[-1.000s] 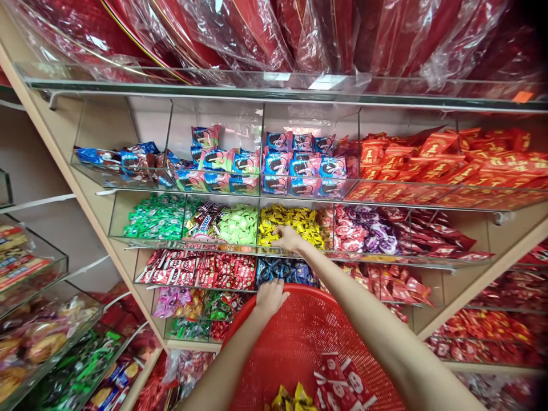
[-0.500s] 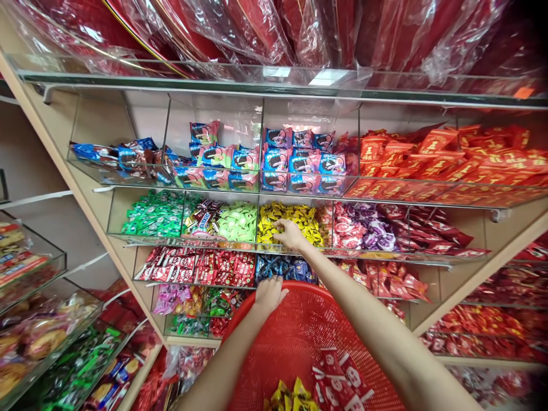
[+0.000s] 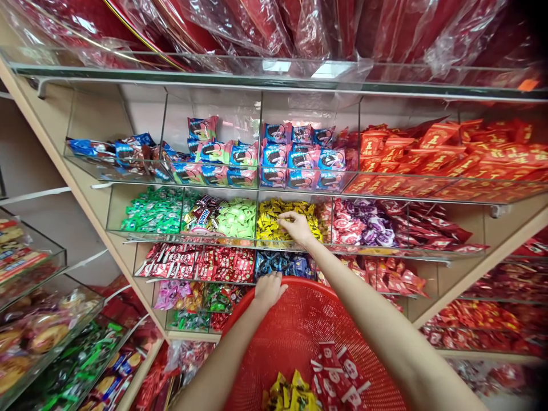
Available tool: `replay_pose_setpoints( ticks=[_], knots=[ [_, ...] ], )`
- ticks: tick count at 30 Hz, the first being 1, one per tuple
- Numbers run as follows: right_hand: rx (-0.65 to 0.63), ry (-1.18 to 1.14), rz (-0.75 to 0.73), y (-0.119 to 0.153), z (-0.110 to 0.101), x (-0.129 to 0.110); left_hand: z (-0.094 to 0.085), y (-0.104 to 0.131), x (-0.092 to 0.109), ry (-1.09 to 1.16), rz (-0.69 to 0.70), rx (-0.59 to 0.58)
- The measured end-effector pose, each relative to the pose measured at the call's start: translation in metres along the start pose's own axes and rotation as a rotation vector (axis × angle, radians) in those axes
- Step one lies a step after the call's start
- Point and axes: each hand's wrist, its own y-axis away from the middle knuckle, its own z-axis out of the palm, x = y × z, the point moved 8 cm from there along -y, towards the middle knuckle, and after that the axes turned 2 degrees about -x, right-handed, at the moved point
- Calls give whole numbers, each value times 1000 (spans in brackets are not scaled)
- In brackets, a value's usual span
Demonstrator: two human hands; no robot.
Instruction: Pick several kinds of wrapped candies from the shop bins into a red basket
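My left hand grips the rim of a red mesh plastic basket, its fingers wrapped over the far edge. Inside the basket lie yellow-wrapped candies and red-and-white packets. My right hand reaches over the basket into a clear shelf bin of yellow-wrapped candies. Its thumb and fingertips are drawn together in a pinch just over the pile. Whatever is between them, if anything, is too small to make out.
Light-green candies lie left of the yellow bin, pink-and-white ones to its right. Above is a glass shelf edge with cookie packs and orange-red packets. Dark blue candies sit below. A wooden side panel slants at left.
My right hand's fingers have come together from a spread pose, and the hand has shifted slightly right and up. The left hand stays on the basket rim. The view has tilted slightly.
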Motion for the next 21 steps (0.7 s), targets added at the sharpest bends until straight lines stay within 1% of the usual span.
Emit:
replay_pose_setpoints(
  ticks=[2, 4, 6, 7, 9, 11, 13, 15, 18, 21],
  knots=[
    [58, -147, -6, 9, -10, -8, 0, 0, 0, -1, 6, -5],
    [105, -294, -19, 27, -22, -17, -1, -1, 0, -3, 10, -6],
    [84, -351, -26, 53, -28, -25, -2, -1, 1, -5, 11, 1],
    [40, -348, -21, 70, -27, -27, -4, 0, 1, -6, 12, 7],
    [-96, -317, -10, 107, -20, -27, -5, 0, 1, -3, 10, 1],
    [-283, -248, -31, 149, -5, -22, -4, 0, 2, 8, 7, -25],
    [-472, -160, -47, 192, 11, -12, -3, 0, 2, 12, 10, -35],
    [-621, -97, -13, 231, 25, 0, -3, 0, 3, 5, 17, -22],
    [-802, -69, 61, 279, 40, 12, -2, 1, 3, -3, 27, -4],
    [-959, -56, 80, 314, 51, 12, -2, 1, 3, 1, 25, 3]
  ],
)
